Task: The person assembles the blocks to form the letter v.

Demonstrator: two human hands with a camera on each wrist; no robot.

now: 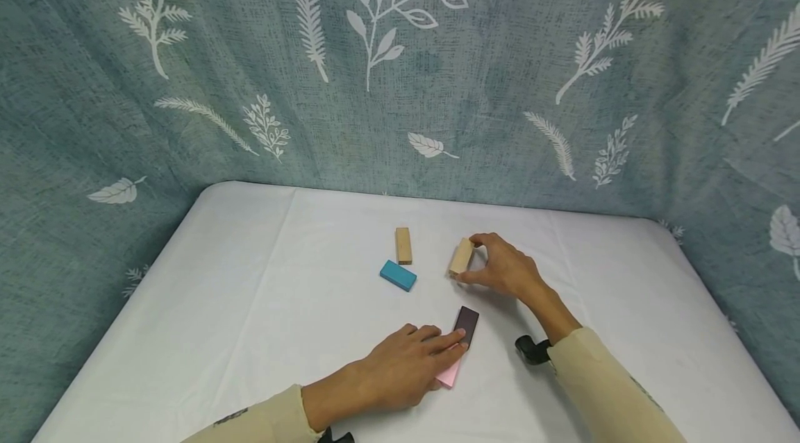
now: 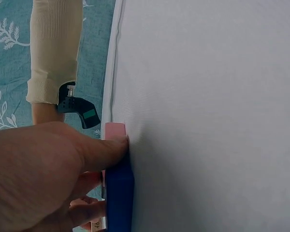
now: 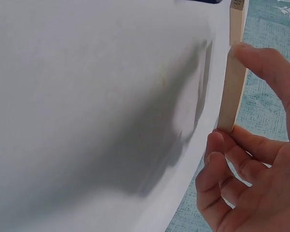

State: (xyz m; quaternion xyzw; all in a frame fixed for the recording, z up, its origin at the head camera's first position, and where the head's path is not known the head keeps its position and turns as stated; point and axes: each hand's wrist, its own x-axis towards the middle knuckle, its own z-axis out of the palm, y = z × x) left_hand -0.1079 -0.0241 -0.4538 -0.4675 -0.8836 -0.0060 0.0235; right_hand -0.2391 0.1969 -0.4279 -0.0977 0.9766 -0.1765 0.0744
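My right hand (image 1: 502,266) grips a pale wooden block (image 1: 462,257) at the far right of the block group. In the right wrist view, its thumb presses one end of that block and the fingers meet the other. My left hand (image 1: 400,366) lies low over a pink block (image 1: 448,375) and a dark block (image 1: 466,327), which lie end to end. A blue block (image 2: 120,198) shows between the thumb and fingertips in the left wrist view, beside the pink block (image 2: 115,129); the hand hides it in the head view.
Beyond the hands, a second wooden block (image 1: 403,246) lies close to a teal block (image 1: 398,276). White cloth (image 1: 187,332) covers the table. A patterned teal curtain (image 1: 387,116) hangs behind its far edge. Each wrist carries a black camera mount (image 1: 533,350).
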